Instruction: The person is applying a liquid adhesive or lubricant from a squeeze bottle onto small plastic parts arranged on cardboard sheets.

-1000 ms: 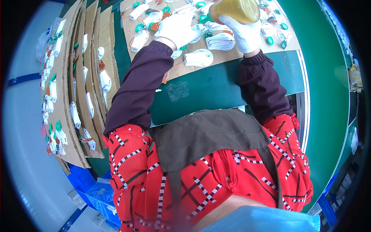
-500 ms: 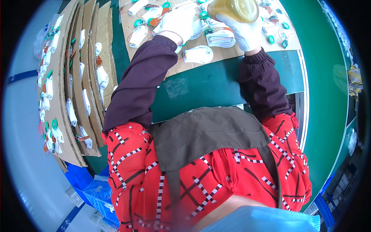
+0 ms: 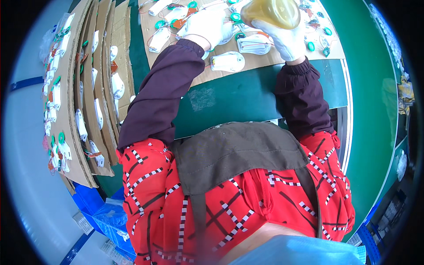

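Observation:
A round, translucent amber bottle (image 3: pixel 274 12), its broad base turned toward me, is in my right hand (image 3: pixel 285 40), white-gloved with the fingers wrapped round it. Its other end is hidden. My left hand (image 3: pixel 204 27), also in a white glove, lies over several white plastic shells on a cardboard sheet (image 3: pixel 212 78). Glare blends its fingers with the white parts, so its grip does not show. Just below the hands lies a white shell (image 3: pixel 227 62). Right of it is another shell with red wires (image 3: pixel 254 44). Green round pieces (image 3: pixel 235 17) and orange-brown strips are wired among the shells.
More cardboard sheets (image 3: pixel 79 101) stand stacked close together at the left, with similar shells on them. The green table (image 3: pixel 221 104) continues toward me and to the right. A blue bin (image 3: pixel 108 216) sits low at the left, and a yellowish cloth (image 3: pixel 405 95) lies at the far right.
My right hand and the bottle have shifted slightly right and down in the picture. The cardboard and my left hand also appear a little lower. The grip on the bottle stays the same.

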Available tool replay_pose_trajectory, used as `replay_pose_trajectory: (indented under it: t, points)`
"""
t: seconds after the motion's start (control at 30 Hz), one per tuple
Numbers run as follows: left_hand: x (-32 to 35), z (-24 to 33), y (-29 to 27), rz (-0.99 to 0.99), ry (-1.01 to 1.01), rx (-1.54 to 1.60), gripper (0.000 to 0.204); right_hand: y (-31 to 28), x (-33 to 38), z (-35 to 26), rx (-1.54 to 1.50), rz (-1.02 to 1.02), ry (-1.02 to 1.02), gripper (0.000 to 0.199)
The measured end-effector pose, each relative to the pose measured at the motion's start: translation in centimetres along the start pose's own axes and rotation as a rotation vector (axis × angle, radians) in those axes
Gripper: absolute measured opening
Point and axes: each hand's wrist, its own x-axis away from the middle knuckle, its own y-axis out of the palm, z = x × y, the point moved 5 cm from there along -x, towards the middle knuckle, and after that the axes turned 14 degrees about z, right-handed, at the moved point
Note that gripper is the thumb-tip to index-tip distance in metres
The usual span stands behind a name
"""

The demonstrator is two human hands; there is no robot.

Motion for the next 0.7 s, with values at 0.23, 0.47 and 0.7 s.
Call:
replay_pose_trajectory:
  t: [0.23,0.47,0.7]
  points:
    - [-0.3,0.3,-1.3,-0.161,-0.117,0.027,0.055,-0.6,-0.3,0.2,0.039,0.048,0.014,0.057]
    - [-0.2,0.3,-1.3,-0.034,-0.062,0.052,0.052,-3.3,-1.0,2.3,0.286,0.030,-0.149,0.046]
    - [-0.4,0.8,-2.0,-0.076,-0.042,0.002,0.044,-3.3,-0.7,2.4,0.183,0.084,-0.161,0.044]
